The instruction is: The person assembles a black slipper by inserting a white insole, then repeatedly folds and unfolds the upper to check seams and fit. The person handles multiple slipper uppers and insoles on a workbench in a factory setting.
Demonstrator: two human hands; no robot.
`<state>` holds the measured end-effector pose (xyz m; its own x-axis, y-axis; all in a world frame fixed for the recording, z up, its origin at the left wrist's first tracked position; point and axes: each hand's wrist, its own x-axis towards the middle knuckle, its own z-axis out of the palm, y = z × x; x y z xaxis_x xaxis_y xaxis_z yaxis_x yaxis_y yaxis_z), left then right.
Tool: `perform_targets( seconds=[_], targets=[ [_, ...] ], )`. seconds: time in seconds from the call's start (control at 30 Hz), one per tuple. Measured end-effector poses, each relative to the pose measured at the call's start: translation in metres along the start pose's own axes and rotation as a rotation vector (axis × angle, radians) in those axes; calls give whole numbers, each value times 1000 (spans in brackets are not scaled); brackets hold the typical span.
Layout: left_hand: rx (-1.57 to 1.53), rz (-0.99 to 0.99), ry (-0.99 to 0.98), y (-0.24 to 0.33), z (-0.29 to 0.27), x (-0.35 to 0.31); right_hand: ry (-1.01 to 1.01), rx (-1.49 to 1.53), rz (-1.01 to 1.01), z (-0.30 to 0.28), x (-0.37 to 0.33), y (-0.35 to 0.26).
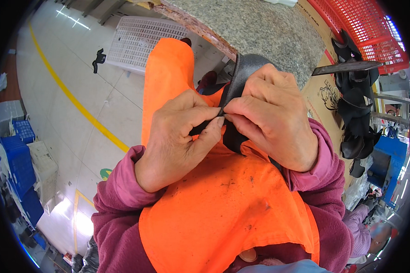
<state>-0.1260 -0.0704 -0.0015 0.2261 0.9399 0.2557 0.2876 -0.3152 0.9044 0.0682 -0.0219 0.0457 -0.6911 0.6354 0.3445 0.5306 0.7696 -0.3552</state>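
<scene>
A black leather-like piece [249, 65] with a folded edge hangs between my hands over my orange apron [223, 191]. My left hand [180, 136] pinches its edge between thumb and forefinger. Close beside it, my right hand [273, 116] grips the same piece, thumb and fingertips pressed at the same spot, with the rest of the fingers curled over its upper part. The fingertips of both hands almost meet. The lower part of the piece is partly hidden behind my fingers.
A granite-topped table [259, 27] stands ahead; a blade-like metal tool [346, 68] lies at its right. Several black pieces [353, 104] are piled on cardboard [321, 98] beside a red basket [364, 27]. A white crate [141, 38] sits on the floor; blue crates [18, 159] stand left.
</scene>
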Motion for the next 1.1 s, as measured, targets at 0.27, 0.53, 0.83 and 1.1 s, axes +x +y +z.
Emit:
perform_targets(
  seconds=[0.27,0.53,0.83,1.1],
  targets=[
    [105,103,-59,-12,-5,-4,-31,187,20,-22,6,12],
    [110,214,-106,-9,-7,-3,-230,42,-308,-35,35,36],
    [33,225,-66,-12,-8,-2,-434,50,-343,-24,37,27],
    [7,312,-40,-17,-6,0,-434,18,-349,-20,33,21]
  ],
)
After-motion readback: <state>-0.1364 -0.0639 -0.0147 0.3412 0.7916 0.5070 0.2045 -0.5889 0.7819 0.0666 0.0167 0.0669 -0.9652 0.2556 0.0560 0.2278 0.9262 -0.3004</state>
